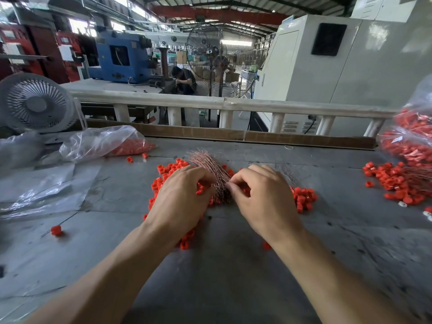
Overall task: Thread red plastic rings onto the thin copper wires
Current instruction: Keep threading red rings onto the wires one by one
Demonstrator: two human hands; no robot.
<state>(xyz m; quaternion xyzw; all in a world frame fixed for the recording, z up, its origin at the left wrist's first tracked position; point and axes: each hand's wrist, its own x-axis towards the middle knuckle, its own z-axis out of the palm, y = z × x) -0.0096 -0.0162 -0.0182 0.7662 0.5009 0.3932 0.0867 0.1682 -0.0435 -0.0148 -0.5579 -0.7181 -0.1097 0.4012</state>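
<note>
A bundle of thin copper wires (pixel 211 168) fans up from the middle of the grey table, above a heap of loose red plastic rings (pixel 302 197). My left hand (pixel 181 199) grips the lower part of the bundle with curled fingers. My right hand (pixel 261 195) touches the bundle's right side and pinches at a wire with thumb and fingertips; whether a ring sits between them is hidden. A single red ring threaded on a wire (pixel 56 230) lies at the left.
A clear bag of red rings (pixel 105 142) lies at the back left beside a white fan (pixel 35 102). More bagged rings (pixel 413 141) and a pile of threaded rings (pixel 397 181) sit at the right. Plastic sheets (pixel 44 190) cover the left. A rail (pixel 210 102) bounds the back.
</note>
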